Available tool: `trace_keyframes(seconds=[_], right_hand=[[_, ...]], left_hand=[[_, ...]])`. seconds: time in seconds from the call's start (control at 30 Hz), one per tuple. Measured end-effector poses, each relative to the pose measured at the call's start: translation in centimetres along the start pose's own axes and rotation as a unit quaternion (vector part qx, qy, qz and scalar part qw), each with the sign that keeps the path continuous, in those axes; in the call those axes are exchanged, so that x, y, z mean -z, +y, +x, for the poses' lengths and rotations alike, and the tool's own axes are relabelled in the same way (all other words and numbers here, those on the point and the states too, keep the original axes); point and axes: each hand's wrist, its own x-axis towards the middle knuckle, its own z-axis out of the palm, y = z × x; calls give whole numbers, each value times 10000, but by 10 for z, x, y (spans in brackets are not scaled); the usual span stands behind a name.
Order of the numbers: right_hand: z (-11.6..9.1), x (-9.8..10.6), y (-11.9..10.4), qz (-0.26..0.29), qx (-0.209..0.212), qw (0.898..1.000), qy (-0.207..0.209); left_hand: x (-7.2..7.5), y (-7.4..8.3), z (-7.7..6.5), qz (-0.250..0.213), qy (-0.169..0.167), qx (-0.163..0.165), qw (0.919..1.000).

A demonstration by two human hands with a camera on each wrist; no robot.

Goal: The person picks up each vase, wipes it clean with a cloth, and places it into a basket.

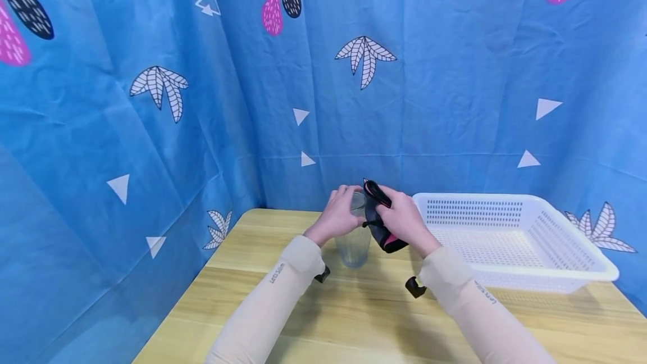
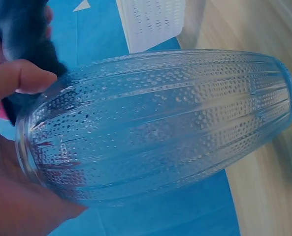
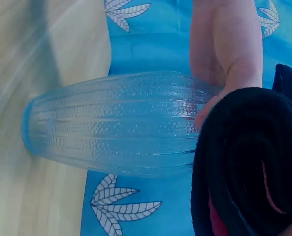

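Observation:
A clear glass vase [image 1: 354, 247] with ribbed, dotted sides stands upright on the wooden table. My left hand [image 1: 336, 217] grips it around the rim, thumb and fingers on opposite sides, as the left wrist view of the vase [image 2: 160, 128] also shows. In my right hand [image 1: 402, 219] is a rolled black fabric piece [image 1: 378, 223] with pink inside, held beside the vase's mouth. Up close, the roll [image 3: 234, 142] shows thick layers and a narrow black strap [image 3: 285, 81]; its exact kind is unclear. It hides part of the rim in the right wrist view.
A white perforated plastic basket [image 1: 505, 274] sits on the table to the right, behind my right forearm. Blue patterned cloth [image 1: 364, 128] hangs along the back and left of the wooden table [image 1: 202, 319]. Black mounts [image 1: 415, 287] hang under both wrists.

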Motion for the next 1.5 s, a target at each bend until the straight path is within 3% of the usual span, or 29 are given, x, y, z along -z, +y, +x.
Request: trace_keyframes(seconds=[0.13, 0.3, 0.53, 0.7, 0.87, 1.03, 1.2, 1.37, 1.5], right_hand=[[-3, -3, 5, 41, -121, 9999, 79], [-10, -18, 27, -226, -551, 9982, -61], [-23, -46, 52, -729, -1063, 9883, -819], [-31, -66, 67, -1087, -1021, 9812, -1226], [-33, -73, 75, -1132, -1019, 9798, -1292], [-33, -69, 73, -519, -1205, 9850, -1124], [-31, -51, 55, 148, -1246, 9880, -904], [-26, -30, 33, 253, -994, 9924, -682], [-19, -15, 14, -50, -513, 9975, -485]], left_hand=[[0, 0, -1, -136, 45, -105, 9998], [-3, 0, -3, -195, 114, -126, 9997], [-7, 0, -8, -260, 259, -10, 9993], [-10, 1, -10, -85, 403, 139, 9991], [-9, 7, -8, 310, 580, 156, 9977], [-5, 13, -8, 573, 604, 298, 9961], [-4, 14, -8, 355, 382, 137, 9985], [-5, 9, -9, 159, 298, 141, 9993], [-4, 6, -8, 88, 251, 127, 9996]])
